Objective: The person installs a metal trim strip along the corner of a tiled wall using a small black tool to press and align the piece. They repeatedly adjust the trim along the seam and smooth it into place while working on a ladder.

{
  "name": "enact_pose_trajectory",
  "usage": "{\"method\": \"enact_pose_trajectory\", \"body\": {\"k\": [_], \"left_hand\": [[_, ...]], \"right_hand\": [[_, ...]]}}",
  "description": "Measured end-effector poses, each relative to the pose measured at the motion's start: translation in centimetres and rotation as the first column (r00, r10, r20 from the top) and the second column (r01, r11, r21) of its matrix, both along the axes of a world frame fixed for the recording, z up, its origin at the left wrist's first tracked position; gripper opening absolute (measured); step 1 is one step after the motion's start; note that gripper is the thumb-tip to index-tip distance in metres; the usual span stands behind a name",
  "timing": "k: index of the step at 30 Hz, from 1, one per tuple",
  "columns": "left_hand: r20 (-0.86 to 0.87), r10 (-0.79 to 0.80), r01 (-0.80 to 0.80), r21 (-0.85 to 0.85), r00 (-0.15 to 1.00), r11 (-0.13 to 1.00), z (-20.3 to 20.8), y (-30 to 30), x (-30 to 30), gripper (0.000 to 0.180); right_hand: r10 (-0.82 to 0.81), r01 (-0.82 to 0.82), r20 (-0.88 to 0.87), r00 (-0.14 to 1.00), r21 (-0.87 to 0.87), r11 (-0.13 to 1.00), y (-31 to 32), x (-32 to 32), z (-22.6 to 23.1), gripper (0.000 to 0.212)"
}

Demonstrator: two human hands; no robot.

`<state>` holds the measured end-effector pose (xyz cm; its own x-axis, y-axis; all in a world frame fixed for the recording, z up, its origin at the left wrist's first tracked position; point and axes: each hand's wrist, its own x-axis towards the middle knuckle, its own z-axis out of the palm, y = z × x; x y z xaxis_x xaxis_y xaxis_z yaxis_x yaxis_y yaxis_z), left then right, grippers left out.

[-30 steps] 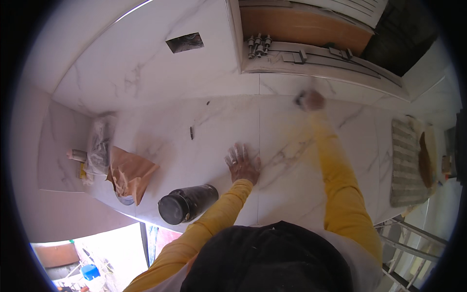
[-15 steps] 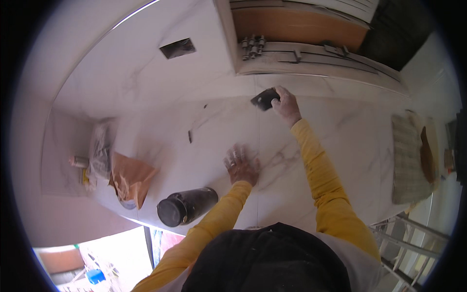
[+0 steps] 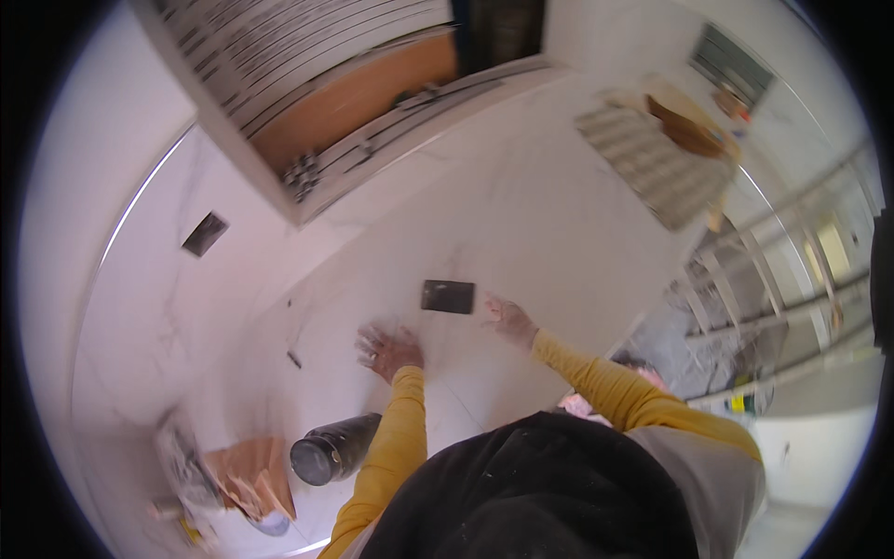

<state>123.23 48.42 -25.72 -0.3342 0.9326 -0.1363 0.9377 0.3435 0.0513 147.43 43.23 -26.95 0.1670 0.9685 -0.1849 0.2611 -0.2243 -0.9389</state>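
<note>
On the white marbled floor, a small dark rectangular block lies flat, free of both hands. Just right of the block, the right hand hovers with fingers spread wide and holds nothing; its fingertips come close to the block's right edge without touching, as far as the blur allows. Below and left of the block, the left hand presses flat on the floor, fingers splayed, likely bracing the leaning body. Farther below-left of the block a black cylindrical bottle lies on its side, with crumpled brown paper beyond it.
</note>
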Motion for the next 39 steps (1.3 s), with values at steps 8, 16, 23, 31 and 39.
{"method": "enact_pose_trajectory", "body": {"k": [8, 16, 23, 31, 39], "left_hand": [[0.189, -0.009, -0.024, 0.168, 0.982, 0.985, -1.3, -0.9, 0.0, 0.078], [0.788, -0.464, 0.411, 0.296, 0.406, 0.862, 0.3, -10.6, 4.8, 0.080], [0.413, -0.823, 0.585, 0.580, 0.389, 0.567, -4.5, -15.6, 9.0, 0.078], [0.108, -0.906, 0.881, 0.211, 0.410, 0.424, -2.3, -17.0, 10.8, 0.090], [0.088, -0.979, 0.967, 0.162, 0.183, 0.195, -1.1, -18.0, 10.7, 0.112]], "right_hand": [[-0.193, -0.027, 0.545, 0.816, 0.370, 0.929, -18.5, 7.9, 6.1, 0.041], [-0.362, 0.085, 0.663, 0.655, 0.412, 0.907, -32.1, 5.8, 0.0, 0.039], [-0.380, 0.389, 0.464, 0.800, 0.081, 0.918, -35.6, 7.1, 9.0, 0.047], [-0.484, 0.826, 0.728, 0.486, -0.200, 0.528, -62.0, 14.2, -14.6, 0.033], [0.377, -0.093, -0.035, 0.926, -0.986, 0.137, -84.3, -10.6, -17.3, 0.040]]}}
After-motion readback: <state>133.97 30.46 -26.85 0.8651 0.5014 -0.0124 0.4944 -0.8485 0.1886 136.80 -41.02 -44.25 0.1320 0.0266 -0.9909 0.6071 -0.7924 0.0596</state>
